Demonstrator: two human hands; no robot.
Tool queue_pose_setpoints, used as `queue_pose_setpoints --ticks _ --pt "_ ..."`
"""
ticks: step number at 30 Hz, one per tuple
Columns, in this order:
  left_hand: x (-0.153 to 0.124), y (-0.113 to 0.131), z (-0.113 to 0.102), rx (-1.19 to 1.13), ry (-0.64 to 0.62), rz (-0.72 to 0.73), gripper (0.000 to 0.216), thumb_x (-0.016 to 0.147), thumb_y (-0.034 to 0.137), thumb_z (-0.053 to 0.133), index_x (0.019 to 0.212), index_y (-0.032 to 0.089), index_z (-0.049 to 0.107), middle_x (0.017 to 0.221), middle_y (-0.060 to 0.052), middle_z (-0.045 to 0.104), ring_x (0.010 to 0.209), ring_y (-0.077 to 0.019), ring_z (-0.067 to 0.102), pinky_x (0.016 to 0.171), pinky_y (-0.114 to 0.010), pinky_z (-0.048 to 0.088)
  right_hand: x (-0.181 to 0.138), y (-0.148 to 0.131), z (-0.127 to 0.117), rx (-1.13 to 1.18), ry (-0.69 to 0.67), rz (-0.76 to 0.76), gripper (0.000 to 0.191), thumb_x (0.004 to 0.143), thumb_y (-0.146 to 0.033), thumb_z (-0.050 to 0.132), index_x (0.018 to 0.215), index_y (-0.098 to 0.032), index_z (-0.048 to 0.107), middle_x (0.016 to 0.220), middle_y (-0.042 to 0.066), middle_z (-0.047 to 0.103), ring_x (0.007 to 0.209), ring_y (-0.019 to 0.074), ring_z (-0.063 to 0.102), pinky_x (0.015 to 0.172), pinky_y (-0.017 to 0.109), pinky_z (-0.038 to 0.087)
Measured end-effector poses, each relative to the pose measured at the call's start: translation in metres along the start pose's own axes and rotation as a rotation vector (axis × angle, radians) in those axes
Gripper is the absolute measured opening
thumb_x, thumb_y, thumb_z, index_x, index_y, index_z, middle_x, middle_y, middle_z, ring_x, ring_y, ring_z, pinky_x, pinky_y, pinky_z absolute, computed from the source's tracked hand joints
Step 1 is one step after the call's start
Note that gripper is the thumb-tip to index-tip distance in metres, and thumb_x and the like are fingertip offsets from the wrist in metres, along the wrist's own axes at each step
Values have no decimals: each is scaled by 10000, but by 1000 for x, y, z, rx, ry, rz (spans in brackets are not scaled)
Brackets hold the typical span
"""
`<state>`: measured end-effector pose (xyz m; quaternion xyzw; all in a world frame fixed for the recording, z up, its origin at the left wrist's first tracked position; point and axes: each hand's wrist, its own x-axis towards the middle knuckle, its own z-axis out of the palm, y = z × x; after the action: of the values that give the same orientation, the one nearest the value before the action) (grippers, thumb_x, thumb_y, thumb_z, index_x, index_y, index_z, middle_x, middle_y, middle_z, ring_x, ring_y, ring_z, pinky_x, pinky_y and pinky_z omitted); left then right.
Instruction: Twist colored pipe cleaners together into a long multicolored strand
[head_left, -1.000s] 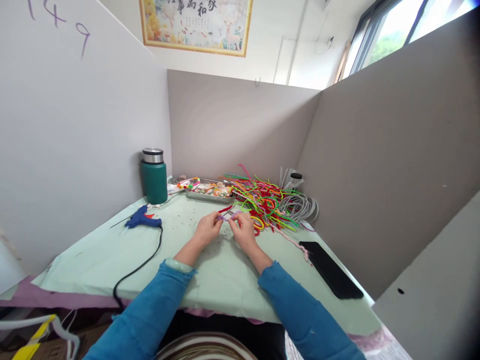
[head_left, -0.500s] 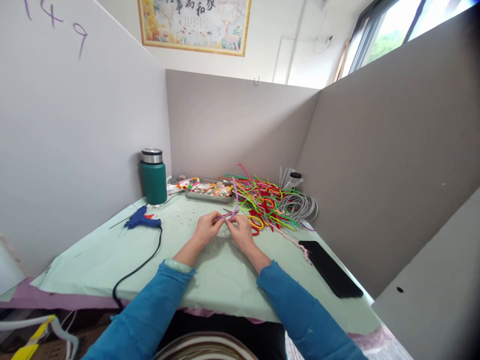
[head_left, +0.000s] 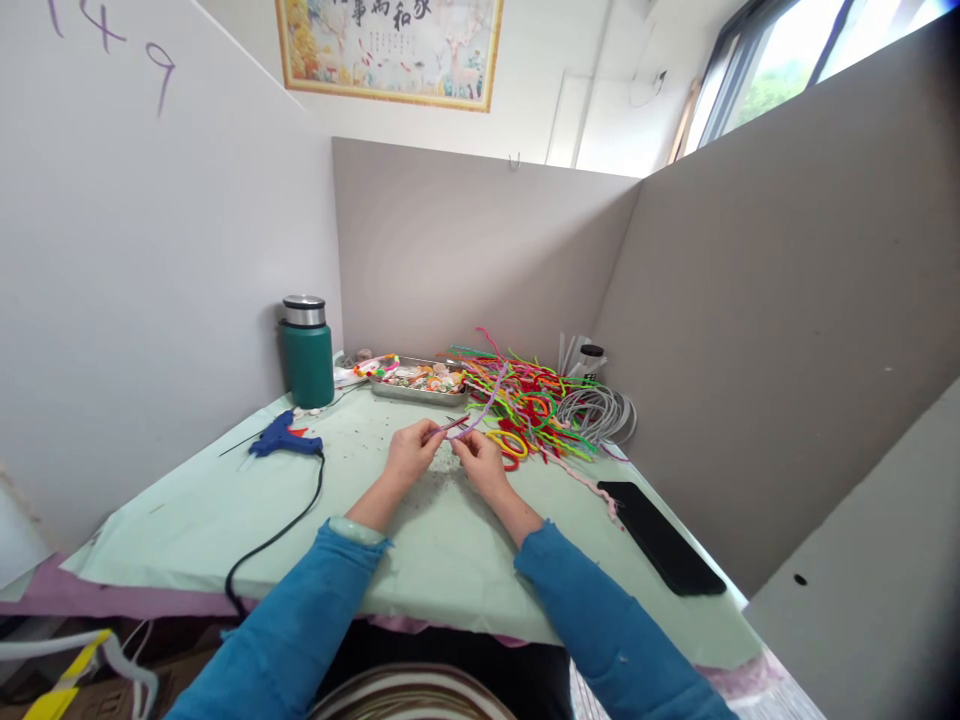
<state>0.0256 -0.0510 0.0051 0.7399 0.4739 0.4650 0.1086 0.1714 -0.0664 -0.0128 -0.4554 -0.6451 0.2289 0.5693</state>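
Over the middle of the table, my left hand (head_left: 412, 452) pinches a purple pipe cleaner (head_left: 493, 396) together with a dark red strand (head_left: 455, 424). My right hand (head_left: 481, 462) has its thumb and fingers closed on the same purple pipe cleaner, a short way to the right. Its free end slants up and right toward the pile. Just beyond my right hand lie scissors with yellow and red handles (head_left: 511, 443), their blades partly hidden. A heap of colourful pipe cleaners (head_left: 525, 395) spreads behind them.
A blue glue gun (head_left: 283, 437) with a black cord lies left, near a green bottle (head_left: 308, 360). A metal tray (head_left: 417, 396) of small pieces stands at the back. Coiled grey cord (head_left: 600, 412) and a black phone-like slab (head_left: 660, 540) are right. Grey partitions (head_left: 480, 250) enclose the table.
The purple pipe cleaner's free end has swung from nearly upright to slanting right. My hands are slightly farther apart, and the dark red strand shows more clearly.
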Motion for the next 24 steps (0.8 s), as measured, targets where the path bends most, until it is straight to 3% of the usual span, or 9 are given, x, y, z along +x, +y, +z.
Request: queue_pose_setpoints --ticks 13,24 --pt "-2 2 1 -5 -31 53 242 769 350 489 715 148 611 476 63 395 466 -60 327 481 -181 262 6 9 -1 302 23 267 275 705 -445 566 644 -178 540 553 -16 571 373 78 387 368 211 275" --pt "-3 3 1 -3 -53 70 240 770 344 490 737 148 623 485 57 424 473 -61 338 480 -179 259 5 4 -2 393 14 362 259 666 -414 596 633 -173 507 526 -29 559 353 58 369 345 193 263"
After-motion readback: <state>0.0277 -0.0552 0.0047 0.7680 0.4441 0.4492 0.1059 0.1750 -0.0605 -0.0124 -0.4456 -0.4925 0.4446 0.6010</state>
